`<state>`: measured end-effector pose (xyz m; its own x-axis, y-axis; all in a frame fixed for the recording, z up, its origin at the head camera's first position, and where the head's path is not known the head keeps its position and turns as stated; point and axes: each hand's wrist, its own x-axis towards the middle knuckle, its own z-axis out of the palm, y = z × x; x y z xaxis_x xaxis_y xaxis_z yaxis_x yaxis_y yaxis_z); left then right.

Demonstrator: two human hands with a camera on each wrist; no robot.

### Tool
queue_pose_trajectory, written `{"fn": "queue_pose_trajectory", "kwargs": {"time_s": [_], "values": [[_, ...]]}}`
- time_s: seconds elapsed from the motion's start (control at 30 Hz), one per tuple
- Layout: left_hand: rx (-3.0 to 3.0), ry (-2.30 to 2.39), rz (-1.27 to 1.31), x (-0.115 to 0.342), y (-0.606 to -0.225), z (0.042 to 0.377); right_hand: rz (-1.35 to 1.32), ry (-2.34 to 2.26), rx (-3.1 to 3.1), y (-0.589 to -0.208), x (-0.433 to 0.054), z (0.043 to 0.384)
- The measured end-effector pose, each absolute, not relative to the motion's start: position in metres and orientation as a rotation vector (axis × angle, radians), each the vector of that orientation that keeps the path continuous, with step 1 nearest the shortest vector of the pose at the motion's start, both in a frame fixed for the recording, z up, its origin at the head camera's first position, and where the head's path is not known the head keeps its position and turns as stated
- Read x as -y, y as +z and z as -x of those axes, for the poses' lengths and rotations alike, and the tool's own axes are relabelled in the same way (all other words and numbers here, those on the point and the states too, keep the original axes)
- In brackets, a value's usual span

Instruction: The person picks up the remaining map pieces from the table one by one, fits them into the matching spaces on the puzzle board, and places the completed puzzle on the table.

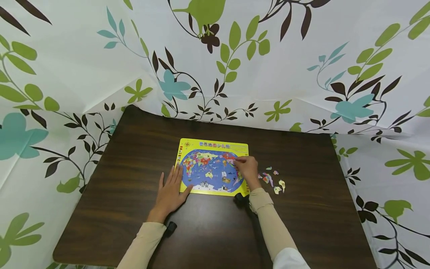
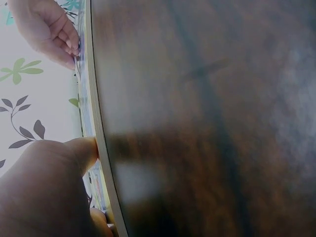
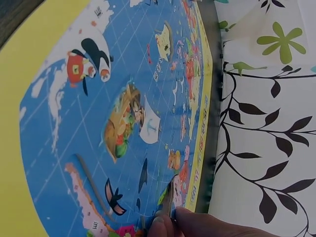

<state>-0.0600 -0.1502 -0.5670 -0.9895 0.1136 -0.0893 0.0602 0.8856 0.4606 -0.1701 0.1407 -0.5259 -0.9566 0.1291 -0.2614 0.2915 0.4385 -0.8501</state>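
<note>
A yellow-bordered world map puzzle board (image 1: 215, 190) lies flat on the table, its blue oval filled with coloured land shapes. My left hand (image 1: 170, 192) rests on the board's lower left corner, fingers extended along the left side and thumb by the near edge. Over the right part of the map, my right hand (image 1: 248, 170) pinches a small puzzle piece (image 3: 171, 196) between thumb and fingertips. In the right wrist view that piece meets the map near a pink area; whether it sits in a recess I cannot tell. Several loose puzzle pieces (image 1: 281, 184) lie right of the board.
The dark wooden table (image 1: 312, 209) extends around the board on all sides. Behind and beside it hangs a white cloth (image 1: 289, 74) printed with leaves and flowers. A black wrist strap device (image 1: 170, 228) sits at the left wrist, another (image 1: 240, 200) at the right.
</note>
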Motion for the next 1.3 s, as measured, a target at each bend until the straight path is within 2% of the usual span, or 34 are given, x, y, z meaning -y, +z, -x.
{"fn": "queue_pose_trajectory", "kwargs": {"time_s": [0.53, 1.3], "values": [[-2.939, 0.707, -0.135, 0.1507, -0.5667, 0.0595, -0.128, -1.239, -2.749, -0.528, -0.1361, 0.1663], [-2.963, 0.74, -0.142, 0.1485, -0.5672, 0.0576, -0.1, -1.114, -2.875, -0.5283, -0.1338, 0.167]]}}
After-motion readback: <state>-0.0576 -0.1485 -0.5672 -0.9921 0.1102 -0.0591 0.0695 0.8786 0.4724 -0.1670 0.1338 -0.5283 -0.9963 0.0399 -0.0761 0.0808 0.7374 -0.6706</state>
